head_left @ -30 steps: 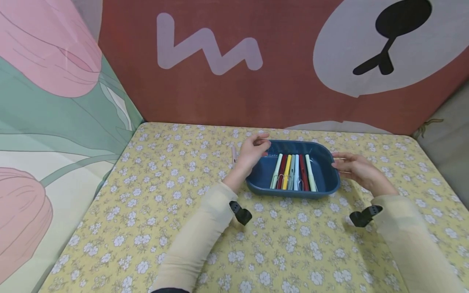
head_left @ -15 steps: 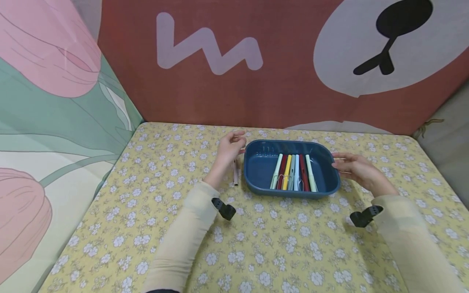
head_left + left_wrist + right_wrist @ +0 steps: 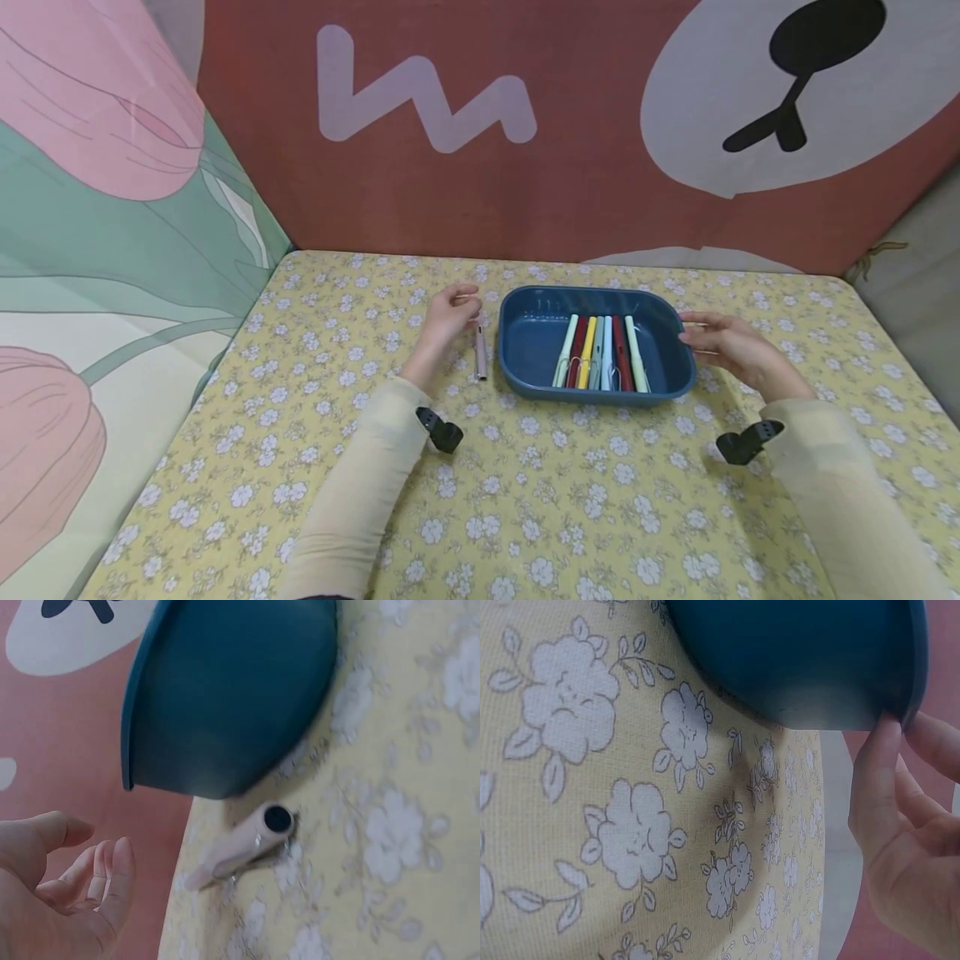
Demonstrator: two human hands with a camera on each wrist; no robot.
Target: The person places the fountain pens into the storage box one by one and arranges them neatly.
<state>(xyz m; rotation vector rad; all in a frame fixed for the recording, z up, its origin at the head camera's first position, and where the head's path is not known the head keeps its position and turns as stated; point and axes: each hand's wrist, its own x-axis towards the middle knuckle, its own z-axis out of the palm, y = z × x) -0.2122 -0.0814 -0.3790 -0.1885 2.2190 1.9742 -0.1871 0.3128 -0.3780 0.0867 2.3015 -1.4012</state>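
A pale pink pen (image 3: pixel 481 354) with a dark round end lies on the cloth, left of a blue plastic box (image 3: pixel 525 387). Close by the pen's far end is my left hand (image 3: pixel 448 315), its fingers loosely bent with nothing between them. The left wrist view shows a gap between that hand (image 3: pixel 75 889) and the pen (image 3: pixel 244 844). At the box's right end, my right hand (image 3: pixel 731 346) pinches the rim between thumb and finger. Inside the box, several pens (image 3: pixel 600 354) in green, red, yellow, grey and light blue lie side by side.
A yellow flowered cloth (image 3: pixel 585 508) covers the table. Behind it stands a reddish-brown printed backdrop (image 3: pixel 420 200), with another printed panel (image 3: pixel 112 250) along the left side.
My left hand has moved leftward from the box's left end to beside the pink pen, which shows more fully now. The right hand and box have stayed put.
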